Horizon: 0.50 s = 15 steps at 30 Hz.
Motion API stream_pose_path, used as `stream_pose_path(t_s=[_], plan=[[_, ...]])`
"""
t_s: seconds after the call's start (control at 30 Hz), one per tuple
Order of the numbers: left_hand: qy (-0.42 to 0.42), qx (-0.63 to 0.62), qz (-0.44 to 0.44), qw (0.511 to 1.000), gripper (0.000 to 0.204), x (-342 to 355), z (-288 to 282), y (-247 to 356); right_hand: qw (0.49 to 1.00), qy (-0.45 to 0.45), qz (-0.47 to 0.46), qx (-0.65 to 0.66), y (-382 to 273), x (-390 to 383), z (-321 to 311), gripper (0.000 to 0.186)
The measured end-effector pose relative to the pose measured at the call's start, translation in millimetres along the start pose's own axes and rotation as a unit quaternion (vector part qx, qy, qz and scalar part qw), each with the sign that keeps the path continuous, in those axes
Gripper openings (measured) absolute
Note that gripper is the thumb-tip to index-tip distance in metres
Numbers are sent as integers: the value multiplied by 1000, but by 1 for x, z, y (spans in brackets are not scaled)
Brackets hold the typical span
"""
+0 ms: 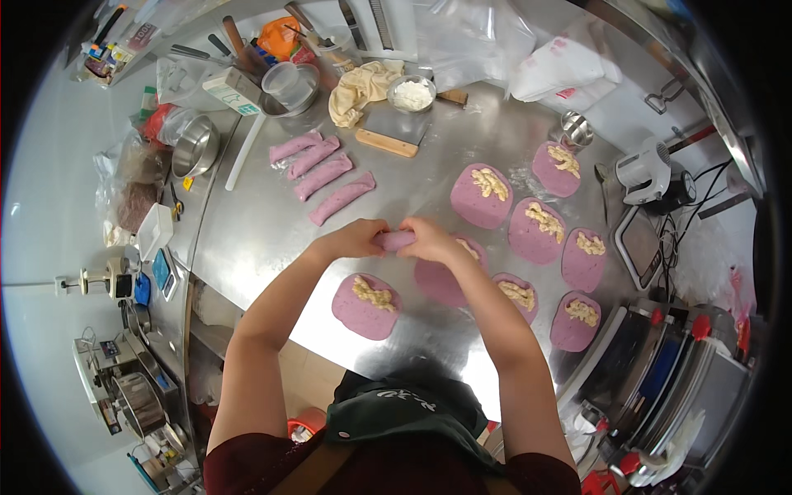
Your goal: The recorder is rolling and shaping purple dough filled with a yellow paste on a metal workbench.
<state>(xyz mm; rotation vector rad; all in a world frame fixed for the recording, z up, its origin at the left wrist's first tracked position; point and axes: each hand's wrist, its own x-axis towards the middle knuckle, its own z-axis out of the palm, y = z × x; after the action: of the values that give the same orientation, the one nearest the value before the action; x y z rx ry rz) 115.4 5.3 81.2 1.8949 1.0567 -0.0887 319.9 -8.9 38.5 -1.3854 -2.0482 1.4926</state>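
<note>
Between my two hands is a rolled piece of purple dough (395,241), held by its ends over the steel table (247,223). My left hand (360,238) closes on its left end, and my right hand (426,241) grips the right end. Beyond my left hand lie several finished purple dough rolls (323,176) side by side. A flat dough piece (360,318) with a pale yellow filling (373,294) sits nearer to me. My right forearm partly covers another flat piece (437,278). Several more filled flat pieces (481,206) spread to the right.
At the back are a wooden-edged dough scraper (388,143), a bowl of white flour (412,95), and a crumpled cloth (363,89). A metal cup (576,130) and a hand mixer (648,173) stand right, near a scale (639,246). A roller machine (660,388) borders the near right.
</note>
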Motion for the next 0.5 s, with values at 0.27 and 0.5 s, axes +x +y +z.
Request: stream_pose_path(t_s=[0.27,0.5], plan=[[104,159,75,979,42,-31,7,-54,989,134,40,-56,-35,11,54,54],[317,101,166,928,40,-75,11,-79,782,215,-48,583,-53,-32,45,80]])
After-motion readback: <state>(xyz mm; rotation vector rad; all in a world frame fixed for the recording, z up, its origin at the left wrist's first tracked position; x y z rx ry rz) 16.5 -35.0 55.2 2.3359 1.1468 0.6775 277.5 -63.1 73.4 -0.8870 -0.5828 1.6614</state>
